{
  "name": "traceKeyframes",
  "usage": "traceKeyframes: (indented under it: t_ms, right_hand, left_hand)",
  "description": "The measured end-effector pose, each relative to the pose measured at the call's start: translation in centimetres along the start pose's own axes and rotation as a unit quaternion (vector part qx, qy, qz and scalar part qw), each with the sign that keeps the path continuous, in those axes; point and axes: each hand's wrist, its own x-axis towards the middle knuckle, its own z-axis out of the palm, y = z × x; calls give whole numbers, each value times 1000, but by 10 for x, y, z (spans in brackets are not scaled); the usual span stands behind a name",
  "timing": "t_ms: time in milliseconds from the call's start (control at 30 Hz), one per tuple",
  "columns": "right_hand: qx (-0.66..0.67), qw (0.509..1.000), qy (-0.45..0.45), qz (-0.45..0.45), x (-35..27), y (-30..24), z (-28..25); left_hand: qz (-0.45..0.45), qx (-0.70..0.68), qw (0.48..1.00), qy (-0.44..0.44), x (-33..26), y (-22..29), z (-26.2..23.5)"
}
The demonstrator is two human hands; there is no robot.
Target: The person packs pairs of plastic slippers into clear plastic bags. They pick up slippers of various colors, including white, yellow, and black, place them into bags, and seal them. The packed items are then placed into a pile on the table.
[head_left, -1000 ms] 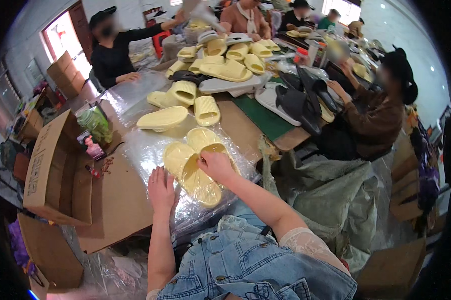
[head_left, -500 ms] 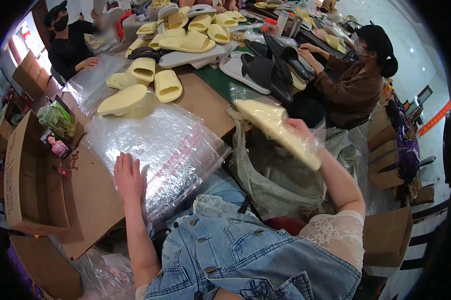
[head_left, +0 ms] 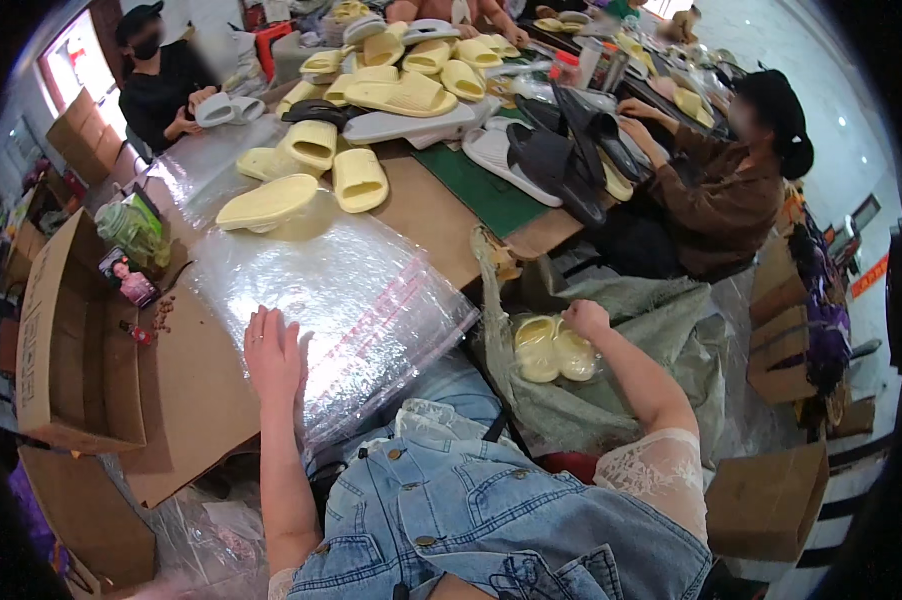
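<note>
My left hand [head_left: 272, 352] lies flat, fingers stretched out, on the left part of a stack of clear plastic bags [head_left: 346, 290] at the table's near edge. Over the open mouth of a grey-green woven sack [head_left: 661, 385], to the right of the table, my right hand [head_left: 586, 319] is closed at the upper edge of a bagged pair of yellow slippers [head_left: 541, 350]. Their rounded ends show through clear film; the exact grip on the film is hidden. Beyond the stack lies a loose yellow slipper [head_left: 268, 203], with two more [head_left: 360, 181] behind it.
Yellow, grey and black slippers [head_left: 401, 92] pile up farther across the table. A cardboard box [head_left: 71, 340], a green-tinted jar [head_left: 136, 235] and a phone [head_left: 128, 278] stand at left. One co-worker [head_left: 721, 170] sits at right, another [head_left: 161, 90] at far left holds grey slippers.
My right hand has lowered the bagged yellow slippers from above the sack into its mouth. My left hand stays on the plastic bags. The far-left co-worker now holds grey slippers.
</note>
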Motion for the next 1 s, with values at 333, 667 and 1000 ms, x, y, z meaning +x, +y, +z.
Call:
traceKeyframes:
  t_ms: [333,667,1000]
  right_hand:
    - [187,916,208,-286,-48,-173,-90]
    - [183,880,412,-150,110,-130,-134]
    - [372,859,296,-191,140,-190,-150]
  left_hand:
    - [20,1,1000,23,1,2,5]
    - [-4,-1,1000,2,-2,8,-4]
    - [-6,9,1000,10,-4,6,-7]
